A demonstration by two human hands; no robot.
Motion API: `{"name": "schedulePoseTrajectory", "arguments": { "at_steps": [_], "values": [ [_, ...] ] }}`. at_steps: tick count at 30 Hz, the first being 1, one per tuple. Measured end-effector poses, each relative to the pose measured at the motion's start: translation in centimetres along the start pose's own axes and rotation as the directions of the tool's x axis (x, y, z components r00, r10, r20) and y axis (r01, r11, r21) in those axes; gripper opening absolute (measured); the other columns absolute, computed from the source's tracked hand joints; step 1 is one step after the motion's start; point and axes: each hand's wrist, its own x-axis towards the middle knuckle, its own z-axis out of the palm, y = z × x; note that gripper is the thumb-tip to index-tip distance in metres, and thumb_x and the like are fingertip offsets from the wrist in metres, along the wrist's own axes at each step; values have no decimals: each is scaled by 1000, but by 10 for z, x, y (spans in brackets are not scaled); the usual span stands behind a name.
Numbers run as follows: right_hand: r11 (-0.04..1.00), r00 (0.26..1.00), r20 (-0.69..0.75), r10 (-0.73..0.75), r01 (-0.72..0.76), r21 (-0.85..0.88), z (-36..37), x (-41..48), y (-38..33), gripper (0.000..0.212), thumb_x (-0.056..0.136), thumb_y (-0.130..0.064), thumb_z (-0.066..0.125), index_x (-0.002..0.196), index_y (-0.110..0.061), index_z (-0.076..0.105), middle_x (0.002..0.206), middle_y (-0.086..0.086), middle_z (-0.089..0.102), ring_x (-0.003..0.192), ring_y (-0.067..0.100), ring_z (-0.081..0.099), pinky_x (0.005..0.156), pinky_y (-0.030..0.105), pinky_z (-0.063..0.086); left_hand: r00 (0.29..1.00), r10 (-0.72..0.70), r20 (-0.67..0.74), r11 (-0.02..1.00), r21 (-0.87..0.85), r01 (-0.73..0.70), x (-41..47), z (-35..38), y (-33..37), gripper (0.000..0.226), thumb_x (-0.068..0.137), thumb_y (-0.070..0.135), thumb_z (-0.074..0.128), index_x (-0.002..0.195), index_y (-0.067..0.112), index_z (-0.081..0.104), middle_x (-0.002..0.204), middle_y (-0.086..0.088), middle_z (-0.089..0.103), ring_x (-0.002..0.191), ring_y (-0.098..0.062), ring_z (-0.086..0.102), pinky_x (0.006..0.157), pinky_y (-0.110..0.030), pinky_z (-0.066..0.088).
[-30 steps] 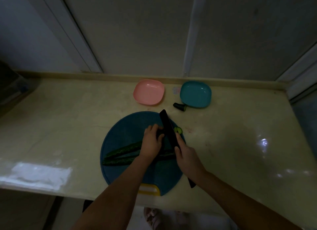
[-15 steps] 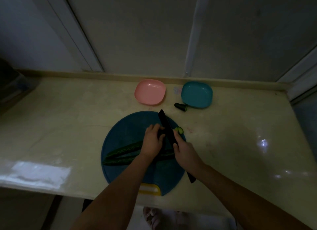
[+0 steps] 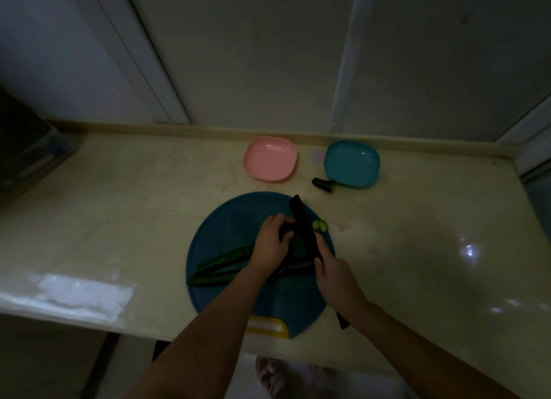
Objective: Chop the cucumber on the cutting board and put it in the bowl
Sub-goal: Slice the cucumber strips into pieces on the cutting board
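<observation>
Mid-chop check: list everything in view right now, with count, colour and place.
board: 1, blue, yellow tab, counter's front edge
cucumber: 2 long halves, dark green, on board, left of hands
slices: about 2, light green, board's right edge
stub: 1, dark green, beside teal bowl
pink bowl: 1, counter back
teal bowl: 1, right of pink bowl
knife: 1, black, over board
counter: 1, cream
left hand: holds cucumber
right hand: grips knife
</observation>
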Motion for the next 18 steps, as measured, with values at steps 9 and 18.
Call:
{"name": "schedulePoseTrajectory", "arguments": {
  "at_steps": [9, 18],
  "values": [
    [998, 999, -19, -33, 33, 48, -9, -8, -8, 58, 99, -15, 35, 146, -26, 3, 71, 17, 58, 52, 14, 44, 49, 24, 34, 999, -36, 5, 999, -8, 36, 1, 0, 1, 16, 88, 7, 58, 104, 10, 57, 102, -6, 55, 98, -17, 50, 83, -23, 39],
    [1000, 1000, -6, -3, 3, 18, -10, -7, -10, 57, 100, -16, 35, 148, -22, 6, 60, 2, 47, 48, 8, 39, 44, 18, 30, 1000, -31, 2, 1000, 6, 30, 1, 0, 2, 15, 87, 6, 59, 102, 9, 57, 100, -4, 54, 96, -16, 50, 80, -22, 38]
  ]
}}
